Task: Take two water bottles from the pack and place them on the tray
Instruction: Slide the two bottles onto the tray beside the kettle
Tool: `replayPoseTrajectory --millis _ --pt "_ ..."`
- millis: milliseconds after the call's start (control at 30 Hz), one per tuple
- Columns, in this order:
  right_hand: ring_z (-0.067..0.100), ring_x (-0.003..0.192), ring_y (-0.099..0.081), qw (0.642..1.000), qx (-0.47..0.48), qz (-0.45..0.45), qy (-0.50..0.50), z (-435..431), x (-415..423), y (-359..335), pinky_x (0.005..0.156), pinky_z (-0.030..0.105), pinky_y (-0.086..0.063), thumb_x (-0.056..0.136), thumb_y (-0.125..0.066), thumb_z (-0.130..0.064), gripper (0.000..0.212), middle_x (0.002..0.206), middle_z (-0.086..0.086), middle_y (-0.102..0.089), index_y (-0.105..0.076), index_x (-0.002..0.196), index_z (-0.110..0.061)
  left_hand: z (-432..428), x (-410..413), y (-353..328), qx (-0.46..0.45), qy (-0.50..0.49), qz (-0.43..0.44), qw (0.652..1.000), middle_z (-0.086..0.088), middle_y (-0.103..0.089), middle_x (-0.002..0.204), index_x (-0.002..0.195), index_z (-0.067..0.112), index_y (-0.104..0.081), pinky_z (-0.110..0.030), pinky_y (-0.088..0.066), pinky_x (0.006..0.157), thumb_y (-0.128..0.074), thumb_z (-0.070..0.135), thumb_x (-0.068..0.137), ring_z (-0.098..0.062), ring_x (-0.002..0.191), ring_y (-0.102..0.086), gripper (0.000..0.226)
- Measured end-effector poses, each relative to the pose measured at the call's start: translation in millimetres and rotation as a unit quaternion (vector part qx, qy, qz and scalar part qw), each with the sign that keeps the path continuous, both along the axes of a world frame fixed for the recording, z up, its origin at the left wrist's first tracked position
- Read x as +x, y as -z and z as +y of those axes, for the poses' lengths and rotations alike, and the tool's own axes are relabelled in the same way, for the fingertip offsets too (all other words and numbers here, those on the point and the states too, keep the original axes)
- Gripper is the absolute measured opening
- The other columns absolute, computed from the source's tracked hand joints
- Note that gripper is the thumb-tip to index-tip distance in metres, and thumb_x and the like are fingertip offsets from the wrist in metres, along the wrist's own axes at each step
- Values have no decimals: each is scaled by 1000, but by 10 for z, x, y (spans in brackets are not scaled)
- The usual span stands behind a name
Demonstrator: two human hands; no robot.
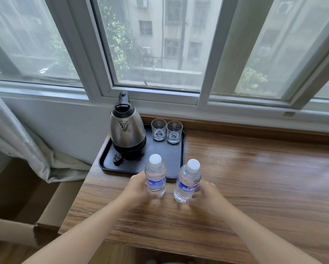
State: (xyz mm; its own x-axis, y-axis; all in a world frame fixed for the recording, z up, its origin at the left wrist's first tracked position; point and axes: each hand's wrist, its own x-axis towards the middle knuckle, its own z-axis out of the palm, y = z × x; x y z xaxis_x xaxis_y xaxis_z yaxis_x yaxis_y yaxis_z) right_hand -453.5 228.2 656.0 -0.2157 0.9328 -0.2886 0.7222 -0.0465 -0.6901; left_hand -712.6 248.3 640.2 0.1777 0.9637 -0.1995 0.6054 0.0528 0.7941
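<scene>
1. Head view, the hands: the left hand (139, 187) is wrapped around the lower half of the left water bottle (155, 176), and the right hand (205, 193) is closed on the lower half of the right water bottle (187, 181). Both bottles stand roughly upright with their white caps on, the right one leaning slightly.

2. Head view, where the bottles are: they sit side by side, just apart from each other, at the near edge of the black tray (106, 159). Whether they are resting on the wooden table (255, 178) or held just above it, I cannot tell.

3. Head view, the tray: a steel electric kettle (127, 128) stands at its back left with a plug (118, 159) lying in front of it, and two empty drinking glasses (166, 131) stand at the back right. The front right part of the tray is bare.

4. Head view, progress: the pack is nowhere in sight, so I judge the picking-out finished. Neither bottle is clearly on the tray yet; what remains is to carry both forward onto that bare patch and let go.
</scene>
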Motion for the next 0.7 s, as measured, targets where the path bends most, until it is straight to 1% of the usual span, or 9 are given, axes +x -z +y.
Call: replayPoseTrajectory --millis 67,133,267,367,433,500,567,633,700 --pt "-2 88 -65 1000 13 0 16 -3 -24 117 77 16 -51 65 -85 -25 47 88 -28 -67 -56 92 -51 8 37 45 4 -14 -8 1000 18 -75 86 90 29 -69 -30 -57 81 -81 46 44 -2 88 -69 51" --pt "-2 87 -66 999 24 3 26 10 -48 187 79 23 -54 63 -86 -28 47 88 -28 -68 -57 91 -52 19 72 71 12 -13 -10 1000 16 -76 87 90 31 -69 -30 -57 83 -82 44 44 -2 89 -70 49" --pt "3 89 -65 999 34 7 17 47 -101 263 81 23 -52 64 -84 -27 42 89 -28 -67 -61 94 -46 33 134 117 24 8 -18 1000 15 -77 93 94 35 -70 -35 -57 88 -89 31 49 -3 94 -70 48" --pt "1 89 -63 999 37 6 15 73 -107 287 82 20 -50 65 -84 -28 43 92 -25 -67 -66 104 -34 30 152 119 28 8 -18 999 19 -76 93 92 43 -68 -30 -57 88 -93 22 54 1 95 -69 50" --pt "-7 88 -59 999 39 12 22 57 -124 272 78 9 -44 66 -84 -30 47 92 -28 -65 -63 107 -35 23 138 134 26 15 -15 999 27 -73 95 92 45 -66 -26 -56 87 -94 22 55 4 95 -68 53" --pt "-12 86 -57 998 48 22 36 19 -162 263 73 7 -39 66 -84 -30 48 88 -31 -62 -61 107 -38 0 143 142 25 23 -7 999 35 -69 98 93 47 -64 -24 -54 86 -95 22 56 8 96 -66 54" --pt "-5 83 -56 997 55 25 47 0 -217 266 70 6 -36 66 -85 -27 47 85 -32 -59 -63 107 -34 -8 159 145 26 19 -4 999 38 -67 98 91 47 -63 -23 -54 84 -95 21 57 11 94 -65 53" --pt "1 86 -57 997 58 24 53 2 -248 280 70 6 -35 65 -86 -27 46 84 -30 -59 -66 107 -31 2 166 160 27 16 -3 1000 39 -66 96 89 47 -63 -19 -53 81 -96 21 58 12 92 -64 52" --pt "4 89 -61 996 60 27 58 1 -262 276 71 11 -38 64 -86 -27 45 85 -25 -64 -67 104 -30 2 152 161 27 22 0 999 41 -66 91 86 47 -63 -14 -51 76 -96 22 57 14 89 -64 50"
